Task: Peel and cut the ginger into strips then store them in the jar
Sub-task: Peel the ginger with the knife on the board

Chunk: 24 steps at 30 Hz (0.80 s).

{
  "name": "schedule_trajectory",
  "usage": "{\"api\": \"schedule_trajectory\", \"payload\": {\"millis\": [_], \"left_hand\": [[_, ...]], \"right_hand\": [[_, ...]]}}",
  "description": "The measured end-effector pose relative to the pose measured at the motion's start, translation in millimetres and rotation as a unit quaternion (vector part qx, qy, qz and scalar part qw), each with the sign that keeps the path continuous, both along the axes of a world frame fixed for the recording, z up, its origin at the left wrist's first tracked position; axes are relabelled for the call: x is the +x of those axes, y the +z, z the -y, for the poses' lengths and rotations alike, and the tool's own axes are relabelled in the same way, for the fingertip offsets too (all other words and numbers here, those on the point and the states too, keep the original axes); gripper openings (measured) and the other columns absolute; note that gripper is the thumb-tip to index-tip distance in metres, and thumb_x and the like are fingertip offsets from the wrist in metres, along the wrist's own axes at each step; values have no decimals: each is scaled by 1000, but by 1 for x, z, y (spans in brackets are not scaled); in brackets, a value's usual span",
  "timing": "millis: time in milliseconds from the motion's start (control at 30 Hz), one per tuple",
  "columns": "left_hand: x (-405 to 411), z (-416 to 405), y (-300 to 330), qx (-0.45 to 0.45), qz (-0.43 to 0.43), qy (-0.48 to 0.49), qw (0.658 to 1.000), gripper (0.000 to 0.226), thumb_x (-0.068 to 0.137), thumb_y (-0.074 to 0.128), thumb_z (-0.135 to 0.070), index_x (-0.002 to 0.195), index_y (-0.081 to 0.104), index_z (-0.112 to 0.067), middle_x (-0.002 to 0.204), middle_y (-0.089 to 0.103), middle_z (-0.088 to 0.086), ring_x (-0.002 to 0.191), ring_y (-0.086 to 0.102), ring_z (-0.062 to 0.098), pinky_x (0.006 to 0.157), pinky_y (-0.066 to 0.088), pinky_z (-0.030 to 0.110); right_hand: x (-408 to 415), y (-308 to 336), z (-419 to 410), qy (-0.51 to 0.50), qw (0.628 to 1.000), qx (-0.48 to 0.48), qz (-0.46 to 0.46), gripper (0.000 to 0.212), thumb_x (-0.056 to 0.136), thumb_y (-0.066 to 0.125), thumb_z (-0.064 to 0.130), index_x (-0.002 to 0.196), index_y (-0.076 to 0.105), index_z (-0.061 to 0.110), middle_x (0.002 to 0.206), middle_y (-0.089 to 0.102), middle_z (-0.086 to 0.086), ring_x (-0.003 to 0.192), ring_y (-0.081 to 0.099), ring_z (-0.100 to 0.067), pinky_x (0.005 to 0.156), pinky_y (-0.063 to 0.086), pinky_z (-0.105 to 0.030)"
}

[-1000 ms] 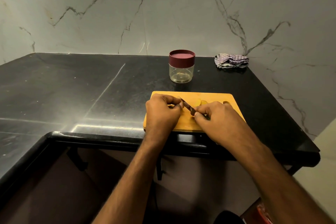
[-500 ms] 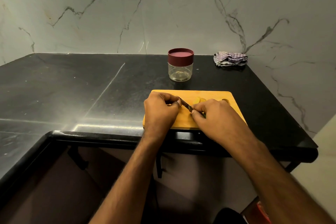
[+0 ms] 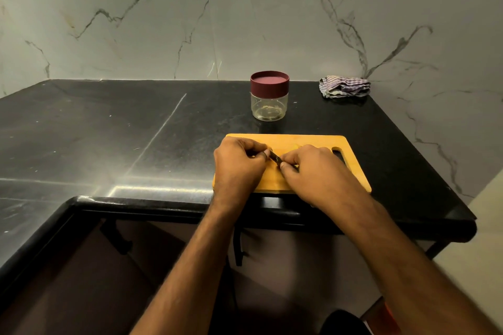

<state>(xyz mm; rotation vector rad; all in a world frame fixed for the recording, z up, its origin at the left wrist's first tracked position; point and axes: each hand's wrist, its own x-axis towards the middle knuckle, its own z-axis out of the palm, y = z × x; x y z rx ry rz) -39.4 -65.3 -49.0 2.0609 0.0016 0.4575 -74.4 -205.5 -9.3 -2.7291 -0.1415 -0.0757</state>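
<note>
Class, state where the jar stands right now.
In the head view, the jar, lid on, stands on the black counter behind the cutting board, left of the cloth.

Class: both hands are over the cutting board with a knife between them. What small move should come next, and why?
Probably another short knife stroke. The right hand grips it, the left hand pinches something small, likely ginger, on the board, and the jar is still lidded.

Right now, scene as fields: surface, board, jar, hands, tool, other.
surface: black countertop
board: yellow cutting board at the counter's near edge
jar: clear jar, maroon lid on, behind the board
left hand: fingers curled, over the board; ginger not clearly visible
right hand: grips the knife
tool: blade angled between the hands
other: striped cloth at the back right
</note>
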Motion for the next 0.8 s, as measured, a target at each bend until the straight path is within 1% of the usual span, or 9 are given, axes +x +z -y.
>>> {"api": "schedule_trajectory", "payload": {"millis": [67,133,233,300,367,433,567,633,800], "left_hand": [[0,-1,0,-3,-3,5,1000,7,84,78,-16,88,81,-20,78,71,-16,76,63,-11,68,42,-2],[-1,-1,0,-3,-4,7,1000,7,85,77,-16,89,81,-20,81,72,-15,78,64,-8,67,43,-1],[0,0,-2,1,2,5,1000,8,86,77,-17,92,82,-18,87,75,-11,80,64,-7,68,43,-1],[0,1,-3,9,6,2,1000,10,86,76,-17,95,81,-17,90,76,-9,79,63,-8,69,43,-1],[0,3,-5,19,11,1,1000,11,86,76,-17,96,81,-18,91,75,-9,78,62,-9,69,42,-2],[0,3,-5,21,13,6,1000,12,86,76,-18,97,81,-19,92,75,-10,77,61,-10,68,42,-3],[-3,2,-5,16,22,16,999,11,87,76,-20,97,80,-18,90,74,-12,76,62,-10,66,42,-3],[-5,1,-6,13,24,22,999,11,87,76,-21,97,80,-19,91,74,-12,77,62,-10,67,42,-3],[-6,2,-6,6,18,7,1000,11,86,78,-26,96,81,-22,91,74,-15,83,63,-9,71,42,0]], "right_hand": [[6,0,-8,0,1000,-4,2,27,96,49,36,117,66,34,96,66,5,73,58,-10,61,51,-27],[6,2,-9,0,1000,-23,-6,27,96,48,35,117,66,33,91,65,5,74,58,-10,61,52,-29],[-8,5,2,7,999,-30,-25,28,97,48,33,120,64,34,91,65,6,70,59,-10,62,54,-28],[-19,6,13,7,999,-21,-42,28,98,47,34,122,63,36,84,61,9,64,57,-8,57,52,-25],[-25,4,21,0,999,-8,-49,27,99,47,36,122,62,38,78,56,11,61,54,-7,51,43,-21],[-27,0,23,-2,999,1,-38,28,99,47,38,122,61,38,79,56,11,62,53,-7,50,37,-20],[-31,-3,20,-8,1000,13,-12,29,99,45,39,123,60,36,81,54,12,69,56,-7,59,47,-24],[-32,-1,21,-29,999,18,4,29,100,44,38,124,60,34,77,49,14,70,55,-6,59,45,-22],[-32,-1,24,-55,998,6,13,31,100,42,38,124,61,32,82,54,9,71,56,-6,59,46,-22]]}}
